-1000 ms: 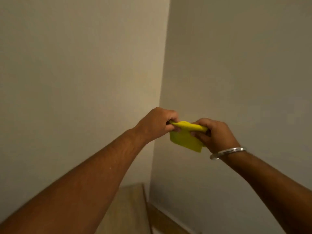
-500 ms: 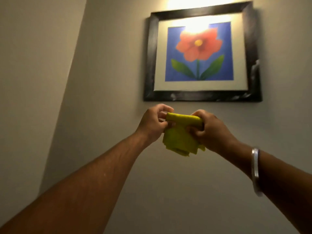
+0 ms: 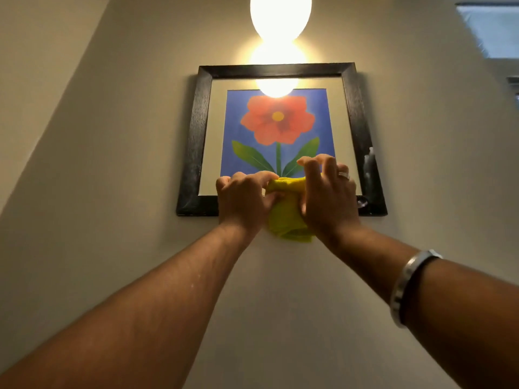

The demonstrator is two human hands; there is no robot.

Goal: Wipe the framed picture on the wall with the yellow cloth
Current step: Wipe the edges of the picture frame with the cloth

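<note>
The framed picture (image 3: 196, 130) hangs on the beige wall ahead: a black frame around a red flower on blue. Both hands are raised in front of its lower edge and hide the middle of the bottom rail. The folded yellow cloth (image 3: 286, 217) is bunched between them and hangs down below the frame. My left hand (image 3: 241, 200) pinches the cloth's left side. My right hand (image 3: 327, 197), with a ring, grips its right side, fingers curled over the top. I cannot tell whether the cloth touches the glass.
A bright lamp (image 3: 280, 15) glows above the frame and reflects in the glass. A wall corner (image 3: 70, 88) runs down on the left. Part of a window (image 3: 491, 26) shows at the top right. A light smudge marks the frame's right rail (image 3: 369, 164).
The view has tilted up from the bare wall corner to the picture. Both hands have risen with the cloth, from below the frame to over its bottom edge.
</note>
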